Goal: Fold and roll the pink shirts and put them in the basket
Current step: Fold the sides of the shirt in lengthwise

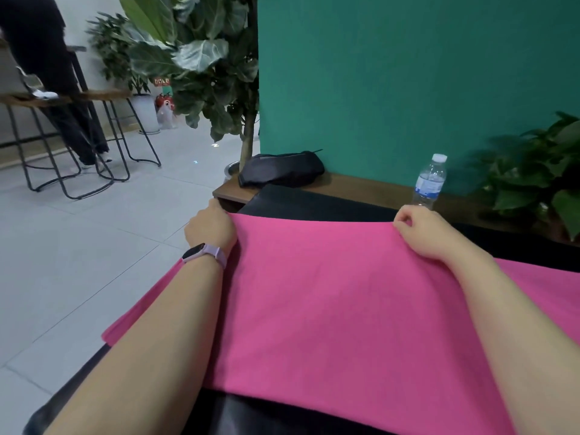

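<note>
The pink shirt lies spread flat on a black padded surface; the left hand pinches its far left corner with fingers curled round the edge (a lilac watch sits on that wrist); the right hand pinches the far right corner likewise; beyond, on a wooden bench against the green wall, stand a water bottle and a black bag, well apart; a potted plant stands at the right.

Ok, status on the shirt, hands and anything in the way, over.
Left hand and right hand each grip the far edge of the pink shirt. Shirt spread flat, not rolled. Water bottle beyond, clear of it. No basket in view.
</note>
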